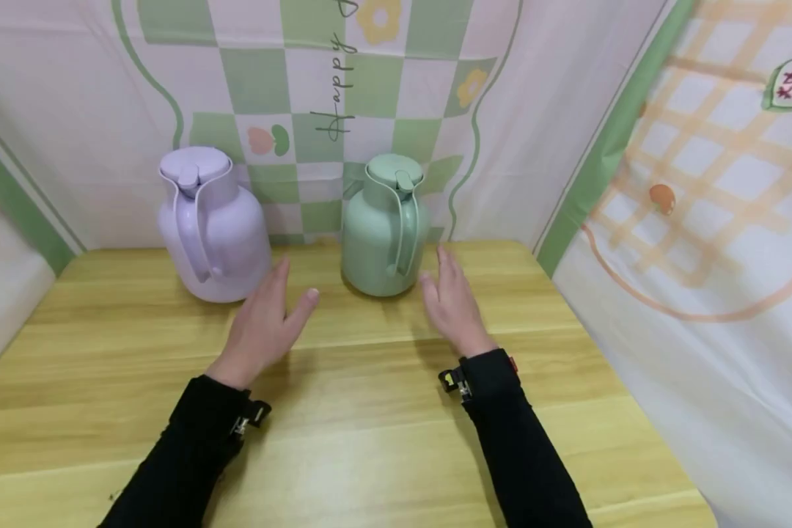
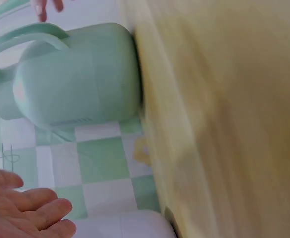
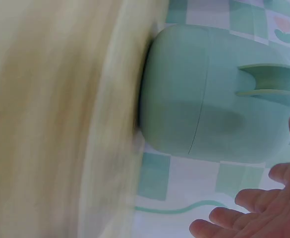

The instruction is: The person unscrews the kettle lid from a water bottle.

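Observation:
A green thermos jug [image 1: 378,238] stands upright at the back of the wooden table, its handle turned toward the front right. To its left is a lilac thermos jug [image 1: 227,231] of the same shape, also upright. My left hand [image 1: 259,328] is between the two jugs, fingers straight and thumb spread, its fingertips overlapping the lilac jug's lower right side in the head view. My right hand [image 1: 457,304] is just right of the green jug with fingers extended. In the right wrist view, the right fingers [image 3: 254,201] lie spread beside the green jug's body. Neither hand holds anything.
The light wood table [image 1: 343,440] reaches back to a hanging cloth [image 1: 257,81] with green and white checks, close behind both jugs. Another patterned cloth [image 1: 713,183] hangs along the right side. Each black sleeve carries a small wrist camera.

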`<move>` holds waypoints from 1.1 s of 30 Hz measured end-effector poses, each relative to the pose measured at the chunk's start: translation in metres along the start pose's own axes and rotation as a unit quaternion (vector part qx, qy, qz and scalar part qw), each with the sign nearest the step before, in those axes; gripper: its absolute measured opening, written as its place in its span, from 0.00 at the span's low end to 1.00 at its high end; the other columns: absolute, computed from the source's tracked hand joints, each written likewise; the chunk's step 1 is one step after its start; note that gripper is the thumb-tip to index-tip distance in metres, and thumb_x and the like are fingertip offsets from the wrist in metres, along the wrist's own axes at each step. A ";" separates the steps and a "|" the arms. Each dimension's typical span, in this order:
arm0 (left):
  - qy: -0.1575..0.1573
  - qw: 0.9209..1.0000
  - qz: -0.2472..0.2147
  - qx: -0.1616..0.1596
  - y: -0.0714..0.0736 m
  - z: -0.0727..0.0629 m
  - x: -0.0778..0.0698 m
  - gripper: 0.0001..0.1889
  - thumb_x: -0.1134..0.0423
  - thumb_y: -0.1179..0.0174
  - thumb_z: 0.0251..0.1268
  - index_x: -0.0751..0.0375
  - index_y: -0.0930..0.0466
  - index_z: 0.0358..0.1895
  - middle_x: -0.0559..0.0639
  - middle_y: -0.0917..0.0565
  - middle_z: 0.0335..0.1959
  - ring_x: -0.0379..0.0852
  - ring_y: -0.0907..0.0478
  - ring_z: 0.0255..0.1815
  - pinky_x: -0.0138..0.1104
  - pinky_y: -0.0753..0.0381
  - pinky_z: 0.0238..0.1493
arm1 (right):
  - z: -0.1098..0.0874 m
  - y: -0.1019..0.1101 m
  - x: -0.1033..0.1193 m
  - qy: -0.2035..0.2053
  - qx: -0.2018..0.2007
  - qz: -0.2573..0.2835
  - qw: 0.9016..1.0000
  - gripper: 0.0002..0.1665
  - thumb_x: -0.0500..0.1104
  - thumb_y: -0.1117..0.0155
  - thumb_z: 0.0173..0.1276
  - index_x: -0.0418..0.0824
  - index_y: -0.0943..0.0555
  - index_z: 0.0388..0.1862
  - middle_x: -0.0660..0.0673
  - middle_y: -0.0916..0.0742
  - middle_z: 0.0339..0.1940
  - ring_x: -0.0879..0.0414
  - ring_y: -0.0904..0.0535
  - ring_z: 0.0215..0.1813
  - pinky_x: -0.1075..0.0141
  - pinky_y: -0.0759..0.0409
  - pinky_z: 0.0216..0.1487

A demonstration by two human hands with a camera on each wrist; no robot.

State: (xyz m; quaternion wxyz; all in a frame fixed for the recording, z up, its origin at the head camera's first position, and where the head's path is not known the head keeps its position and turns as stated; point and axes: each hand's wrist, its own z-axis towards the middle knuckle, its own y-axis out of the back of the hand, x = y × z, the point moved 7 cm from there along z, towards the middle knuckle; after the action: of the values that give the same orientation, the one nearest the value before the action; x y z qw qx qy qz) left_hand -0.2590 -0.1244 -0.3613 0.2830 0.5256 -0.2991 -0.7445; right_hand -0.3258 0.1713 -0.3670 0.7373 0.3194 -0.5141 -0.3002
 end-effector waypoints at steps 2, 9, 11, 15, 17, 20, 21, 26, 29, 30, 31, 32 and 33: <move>0.008 1.000 -0.028 -0.003 0.002 0.005 -0.003 0.47 0.33 0.63 0.82 0.66 0.61 0.85 0.67 0.50 0.85 0.66 0.50 0.84 0.59 0.49 0.82 | 0.005 0.002 -0.001 -0.001 -0.005 0.025 1.000 0.43 0.58 0.65 0.86 0.37 0.57 0.87 0.34 0.49 0.87 0.39 0.53 0.87 0.44 0.53 0.85; 0.044 0.988 -0.146 -0.006 0.003 0.024 -0.006 0.44 0.33 0.67 0.82 0.59 0.65 0.86 0.61 0.54 0.86 0.63 0.51 0.85 0.56 0.51 0.83 | 0.023 0.003 -0.005 -0.041 -0.007 0.110 0.993 0.43 0.61 0.68 0.86 0.41 0.61 0.88 0.39 0.51 0.88 0.44 0.56 0.88 0.47 0.56 0.85; 0.058 0.981 -0.186 -0.004 0.003 0.029 -0.007 0.45 0.32 0.68 0.82 0.58 0.66 0.86 0.59 0.55 0.87 0.63 0.49 0.85 0.56 0.50 0.83 | 0.027 0.003 -0.006 -0.054 -0.006 0.132 0.990 0.43 0.62 0.69 0.86 0.43 0.62 0.88 0.40 0.51 0.88 0.45 0.56 0.88 0.47 0.57 0.86; 0.096 0.961 -0.260 0.005 -0.001 0.039 -0.005 0.47 0.26 0.70 0.78 0.53 0.67 0.87 0.53 0.59 0.88 0.54 0.57 0.87 0.51 0.58 0.85 | 0.035 0.003 -0.005 -0.083 -0.004 0.170 0.982 0.44 0.66 0.73 0.84 0.47 0.62 0.88 0.44 0.52 0.89 0.47 0.57 0.88 0.49 0.58 0.86; 0.110 0.953 -0.280 0.009 -0.004 0.044 -0.004 0.48 0.24 0.72 0.76 0.51 0.67 0.87 0.50 0.61 0.88 0.49 0.63 0.88 0.49 0.62 0.85 | 0.039 0.003 -0.005 -0.097 -0.006 0.188 0.977 0.45 0.69 0.74 0.83 0.49 0.63 0.88 0.46 0.53 0.89 0.49 0.59 0.88 0.50 0.59 0.86; 0.111 0.950 -0.292 0.004 -0.008 0.053 -0.003 0.49 0.24 0.75 0.75 0.53 0.65 0.87 0.49 0.61 0.88 0.46 0.66 0.88 0.48 0.65 0.85 | 0.044 0.003 -0.007 -0.119 -0.009 0.210 0.970 0.46 0.72 0.75 0.81 0.52 0.62 0.89 0.49 0.53 0.89 0.51 0.60 0.88 0.51 0.60 0.86; 0.110 0.949 -0.296 0.001 -0.009 0.056 -0.004 0.49 0.24 0.75 0.75 0.53 0.65 0.87 0.49 0.61 0.88 0.46 0.66 0.88 0.47 0.65 0.85 | 0.046 0.003 -0.008 -0.124 -0.011 0.216 0.968 0.47 0.73 0.75 0.81 0.53 0.62 0.89 0.50 0.53 0.89 0.51 0.60 0.88 0.51 0.60 0.86; 0.111 0.944 -0.311 -0.004 -0.018 0.069 -0.006 0.48 0.25 0.79 0.76 0.53 0.64 0.87 0.47 0.60 0.88 0.44 0.65 0.87 0.44 0.65 0.85 | 0.054 0.001 -0.010 -0.143 -0.006 0.240 0.960 0.49 0.77 0.76 0.78 0.57 0.62 0.89 0.54 0.54 0.89 0.53 0.61 0.88 0.51 0.61 0.86; 0.120 0.937 -0.329 -0.003 -0.024 0.076 -0.009 0.47 0.24 0.79 0.76 0.50 0.64 0.87 0.44 0.61 0.88 0.42 0.65 0.87 0.43 0.65 0.85 | 0.060 0.000 -0.009 -0.144 0.001 0.257 0.956 0.48 0.76 0.76 0.79 0.57 0.63 0.88 0.56 0.55 0.89 0.54 0.62 0.88 0.52 0.62 0.86; 0.123 0.933 -0.338 -0.003 -0.025 0.078 -0.010 0.47 0.24 0.78 0.75 0.49 0.64 0.87 0.43 0.61 0.88 0.41 0.65 0.87 0.43 0.65 0.85 | 0.062 0.000 -0.008 -0.144 0.003 0.260 0.955 0.47 0.76 0.76 0.79 0.57 0.63 0.88 0.56 0.56 0.89 0.55 0.63 0.88 0.52 0.62 0.86; 0.125 0.932 -0.340 -0.002 -0.027 0.080 -0.012 0.46 0.24 0.78 0.75 0.48 0.64 0.87 0.42 0.61 0.88 0.41 0.66 0.87 0.43 0.65 0.85 | 0.064 0.000 -0.008 -0.145 0.004 0.263 0.954 0.47 0.75 0.76 0.80 0.56 0.63 0.88 0.56 0.56 0.89 0.55 0.63 0.88 0.53 0.63 0.86; 0.128 0.930 -0.346 0.001 -0.028 0.082 -0.013 0.46 0.24 0.78 0.75 0.47 0.65 0.87 0.42 0.62 0.88 0.41 0.66 0.87 0.43 0.65 0.85 | 0.065 0.000 -0.007 -0.145 0.003 0.265 0.953 0.46 0.74 0.76 0.80 0.56 0.63 0.89 0.55 0.56 0.89 0.55 0.63 0.88 0.53 0.63 0.86; 0.130 0.927 -0.353 0.005 -0.030 0.084 -0.014 0.46 0.23 0.78 0.74 0.46 0.65 0.87 0.41 0.62 0.88 0.40 0.67 0.87 0.43 0.66 0.85 | 0.067 0.001 -0.006 -0.144 0.002 0.265 0.953 0.45 0.72 0.76 0.81 0.55 0.63 0.89 0.55 0.56 0.89 0.55 0.64 0.88 0.53 0.63 0.86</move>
State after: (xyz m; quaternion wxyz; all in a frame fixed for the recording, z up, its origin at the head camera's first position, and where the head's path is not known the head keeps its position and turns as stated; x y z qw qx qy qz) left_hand -0.3381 -0.0819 -0.3525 0.0362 0.6908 -0.0582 -0.7197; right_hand -0.3913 0.1659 -0.3522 0.7075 0.1265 -0.6820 -0.1354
